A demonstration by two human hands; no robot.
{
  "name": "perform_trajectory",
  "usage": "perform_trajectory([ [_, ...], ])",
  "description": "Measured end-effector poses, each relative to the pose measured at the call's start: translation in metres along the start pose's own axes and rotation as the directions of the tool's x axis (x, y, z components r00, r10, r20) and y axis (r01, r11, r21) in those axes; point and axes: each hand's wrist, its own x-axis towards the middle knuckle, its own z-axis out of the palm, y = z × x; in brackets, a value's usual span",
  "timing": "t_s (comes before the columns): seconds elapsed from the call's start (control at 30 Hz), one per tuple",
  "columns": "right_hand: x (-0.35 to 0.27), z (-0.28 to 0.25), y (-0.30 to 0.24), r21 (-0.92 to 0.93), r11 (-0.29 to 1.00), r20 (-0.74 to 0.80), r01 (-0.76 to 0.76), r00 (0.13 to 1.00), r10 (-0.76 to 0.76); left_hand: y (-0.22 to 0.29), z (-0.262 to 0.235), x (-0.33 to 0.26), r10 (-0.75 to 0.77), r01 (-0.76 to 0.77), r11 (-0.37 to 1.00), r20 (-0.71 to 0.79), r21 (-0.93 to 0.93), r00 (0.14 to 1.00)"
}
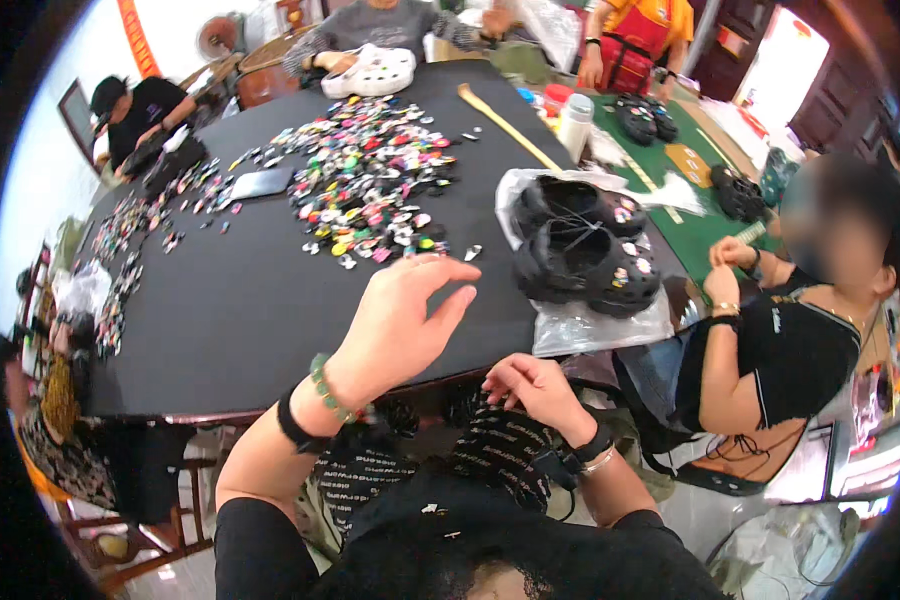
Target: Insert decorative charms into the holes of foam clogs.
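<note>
My left hand (400, 315) is over the near part of the black table, beside the near edge of a heap of small colourful shoe charms (370, 180). Its fingers are bent, the thumb stands apart, and nothing shows in its grasp. At the table's front edge, above my lap, my right hand (542, 392) is loosely curled with its fingers apart and no object visible in it. A few stray charms (473, 252) lie just past my left fingertips. To the right, a pair of black clogs (570, 255) with charms on them rests on a clear plastic bag (600, 330).
A grey phone (261, 182) lies among the charms. Beyond the clogs are a yellow strip (510, 127), a white bottle (574, 125) and a green mat (685, 235) with more dark clogs. A co-worker (770, 330) sits close on my right; another across holds a white clog (370, 72).
</note>
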Motion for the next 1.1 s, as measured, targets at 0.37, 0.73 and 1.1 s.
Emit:
perform_trajectory([
  [0.37, 0.107, 0.072, -0.028, -0.639, 0.423, 0.11, 0.642, 0.621, -0.776, 0.076, -0.135, -0.08, -0.102, -0.063, -0.429, -0.021, -0.901, 0.995],
  [0.73, 0.121, 0.085, -0.007, -0.794, 0.351, 0.1, 0.496, 0.677, -0.729, 0.029, -0.167, -0.097, -0.17, -0.188, -0.463, -0.121, -0.866, 0.978],
  [1.1, 0.118, 0.09, -0.007, -0.769, 0.344, 0.153, 0.538, 0.678, -0.719, 0.056, -0.141, -0.079, -0.331, -0.261, -0.328, -0.148, -0.908, 0.932],
])
